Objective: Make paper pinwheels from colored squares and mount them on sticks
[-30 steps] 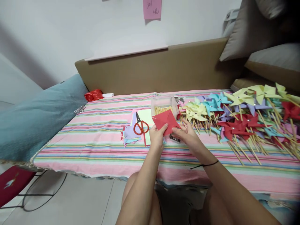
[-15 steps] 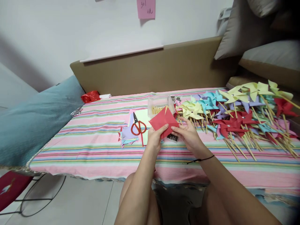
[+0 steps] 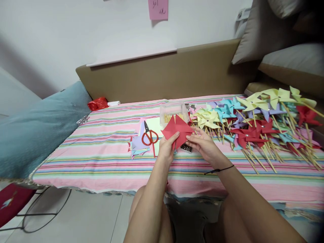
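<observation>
A red paper square (image 3: 178, 127) with slits cut in from its corners is held up over the cloth. My left hand (image 3: 167, 145) pinches its lower left part, the thumb lying on top. At its right edge, my right hand (image 3: 201, 143) grips the paper between thumb and fingers. Just behind the paper stands a clear plastic box (image 3: 165, 109) with short wooden sticks (image 3: 169, 118) in it. Partly hidden under my hands is a small container of dark metal bits (image 3: 186, 147). Left of my left hand, red-handled scissors (image 3: 150, 136) lie on coloured paper sheets (image 3: 136, 143).
Finished paper pinwheels (image 3: 248, 133) on sticks are piled at the right. A striped cloth (image 3: 96, 145) covers the sofa seat. A red plastic bag (image 3: 98, 104) and a small white item (image 3: 113, 103) lie at the back left. Cushions (image 3: 293, 62) stand at the far right.
The red paper has turned slightly and its slits now gape, so the pointed flaps stand apart. My right hand has shifted slightly to the right; the left stays nearly in place.
</observation>
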`<act>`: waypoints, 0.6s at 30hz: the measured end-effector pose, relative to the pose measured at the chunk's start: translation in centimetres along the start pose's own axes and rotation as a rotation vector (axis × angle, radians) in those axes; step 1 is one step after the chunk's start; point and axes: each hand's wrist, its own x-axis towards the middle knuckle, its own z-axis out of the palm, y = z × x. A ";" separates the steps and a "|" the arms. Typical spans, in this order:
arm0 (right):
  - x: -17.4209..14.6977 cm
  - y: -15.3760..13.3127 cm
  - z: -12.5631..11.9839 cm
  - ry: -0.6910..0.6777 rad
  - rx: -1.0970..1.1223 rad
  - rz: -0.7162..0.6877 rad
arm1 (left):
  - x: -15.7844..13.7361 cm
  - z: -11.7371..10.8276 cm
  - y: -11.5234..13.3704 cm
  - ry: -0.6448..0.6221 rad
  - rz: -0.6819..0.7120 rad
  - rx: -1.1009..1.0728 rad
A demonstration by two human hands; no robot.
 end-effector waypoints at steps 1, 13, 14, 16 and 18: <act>0.1 0.1 -0.1 0.001 -0.007 0.002 | 0.1 -0.1 -0.1 0.015 0.001 0.002; 0.6 0.5 -0.4 -0.033 0.022 0.062 | 0.2 -0.3 -0.4 0.024 0.069 0.013; 0.6 0.5 -0.4 -0.020 0.017 0.060 | 0.2 -0.4 -0.4 0.030 0.072 0.017; 0.6 0.4 -0.5 -0.001 0.010 0.058 | 0.3 -0.5 -0.4 0.046 0.073 0.022; 0.6 0.5 -0.6 0.001 0.009 0.056 | 0.4 -0.6 -0.4 0.063 0.075 0.028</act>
